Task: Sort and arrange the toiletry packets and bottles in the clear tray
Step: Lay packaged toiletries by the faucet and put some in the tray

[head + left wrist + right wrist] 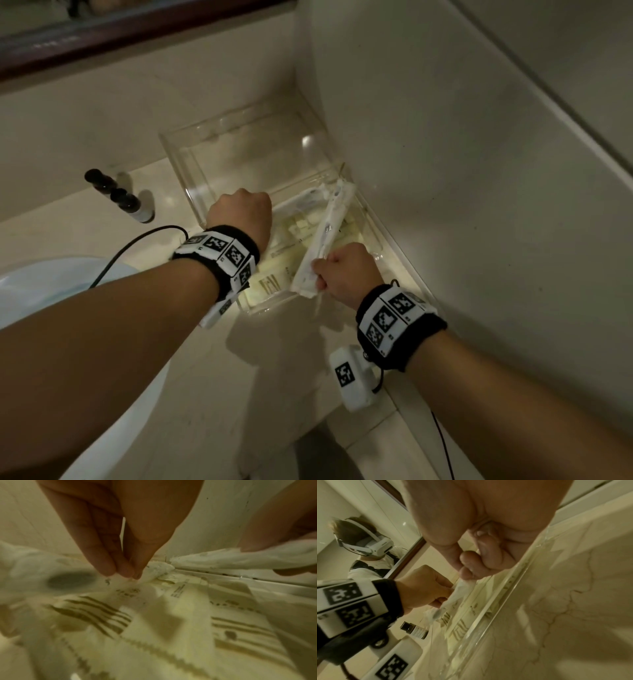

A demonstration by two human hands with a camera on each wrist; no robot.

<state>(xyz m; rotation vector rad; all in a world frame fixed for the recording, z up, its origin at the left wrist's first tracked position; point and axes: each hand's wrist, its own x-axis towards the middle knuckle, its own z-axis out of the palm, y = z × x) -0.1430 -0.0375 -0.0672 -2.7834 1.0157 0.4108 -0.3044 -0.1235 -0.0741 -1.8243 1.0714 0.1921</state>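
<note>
The clear tray sits in the counter corner against the wall. Cream packets with striped print lie flat in its near half. My left hand reaches down into the tray, and its fingertips pinch a crumpled white packet. My right hand grips the near end of a long white packet, which slants up over the tray. Small dark-capped bottles stand on the counter left of the tray.
A white sink basin lies at the near left, with a black cable running over its rim. A dark-framed mirror runs along the back. The wall stands just right of the tray. Marbled counter lies beside the tray wall.
</note>
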